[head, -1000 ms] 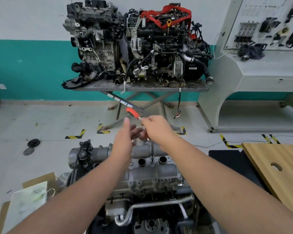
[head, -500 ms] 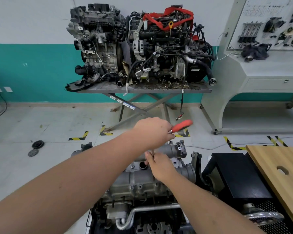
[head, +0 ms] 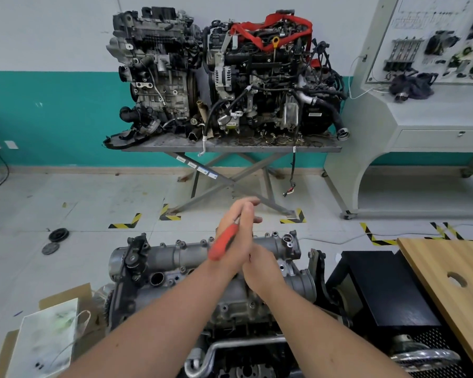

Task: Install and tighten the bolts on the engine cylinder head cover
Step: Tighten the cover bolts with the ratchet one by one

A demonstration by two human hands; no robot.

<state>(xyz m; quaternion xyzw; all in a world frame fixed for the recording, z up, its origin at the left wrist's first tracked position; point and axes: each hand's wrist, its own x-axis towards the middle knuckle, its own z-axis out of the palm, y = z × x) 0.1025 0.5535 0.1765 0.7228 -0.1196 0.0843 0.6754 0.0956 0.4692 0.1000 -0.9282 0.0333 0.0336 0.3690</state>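
Observation:
The grey cylinder head cover point(head: 175, 256) lies on the engine in front of me, with small bolts point(head: 179, 243) along its far rim. My left hand point(head: 239, 222) holds the head of a ratchet above the cover's middle. The ratchet's red handle point(head: 223, 242) points down and to the left. Just below it, my right hand point(head: 261, 268) curls downward around the ratchet's shaft, back toward the camera. The shaft and the bolt under it are hidden by my hands.
Two engines point(head: 230, 77) stand on a scissor-lift table point(head: 230, 145) at the back wall. A wooden tabletop point(head: 453, 282) and a black cabinet point(head: 380, 290) are to the right. Cardboard with a paper sheet point(head: 47, 336) lies bottom left, and two round discs point(head: 55, 240) lie on the floor.
The red handle has swung from pointing right, half a second ago, to pointing down-left. My right hand stays low at the shaft where it dropped after the first frame.

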